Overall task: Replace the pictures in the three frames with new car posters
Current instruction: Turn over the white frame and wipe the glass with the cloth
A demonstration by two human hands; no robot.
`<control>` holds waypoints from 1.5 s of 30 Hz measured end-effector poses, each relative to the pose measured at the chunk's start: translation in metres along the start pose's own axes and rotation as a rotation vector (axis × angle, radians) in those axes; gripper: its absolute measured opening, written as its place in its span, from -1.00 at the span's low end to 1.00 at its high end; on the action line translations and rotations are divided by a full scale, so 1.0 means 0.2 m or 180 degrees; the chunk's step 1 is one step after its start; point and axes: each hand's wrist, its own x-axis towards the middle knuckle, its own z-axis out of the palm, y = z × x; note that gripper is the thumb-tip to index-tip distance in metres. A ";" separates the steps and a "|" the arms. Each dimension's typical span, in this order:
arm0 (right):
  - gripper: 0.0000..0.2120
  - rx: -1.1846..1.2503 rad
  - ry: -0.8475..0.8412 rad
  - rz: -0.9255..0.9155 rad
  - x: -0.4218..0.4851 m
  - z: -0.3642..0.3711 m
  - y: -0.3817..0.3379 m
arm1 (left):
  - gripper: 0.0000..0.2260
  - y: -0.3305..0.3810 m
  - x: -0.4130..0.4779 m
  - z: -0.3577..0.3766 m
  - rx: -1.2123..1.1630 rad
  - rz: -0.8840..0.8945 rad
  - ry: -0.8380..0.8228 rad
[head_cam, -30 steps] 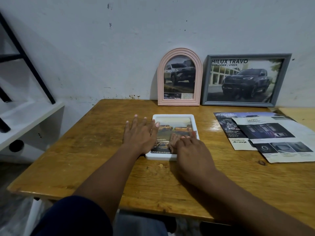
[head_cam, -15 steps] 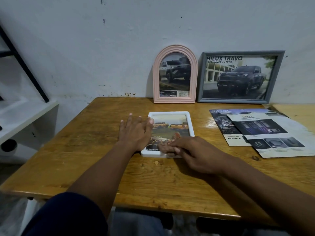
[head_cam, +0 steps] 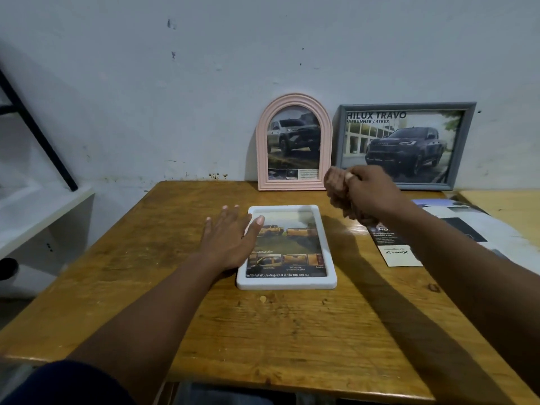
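Scuffed pale wall [head_cam: 204, 83] behind wooden table [head_cam: 277, 331]; white shelf [head_cam: 35, 211] left.

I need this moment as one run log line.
left hand: flat, thumb on white frame | right hand: above table, curled, blurred | pink frame, grey frame: upright against wall

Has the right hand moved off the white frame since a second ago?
Yes. The right hand left the white frame, rising away and rightward toward the grey frame.
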 end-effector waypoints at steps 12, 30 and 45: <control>-0.51 -0.1814 -0.0933 -0.0420 -0.06 0.40 0.27 | -0.34 0.11 0.01 0.13 0.0061 0.0317 -0.0238; -0.39 -0.1542 -0.1376 -0.0714 -0.63 0.56 0.03 | -0.32 0.12 0.01 0.09 -0.1921 -0.0449 -0.0501; -0.65 -0.1204 -0.0420 -0.0463 -0.24 0.35 0.29 | -0.37 0.34 -0.40 0.06 0.0320 0.1206 0.0088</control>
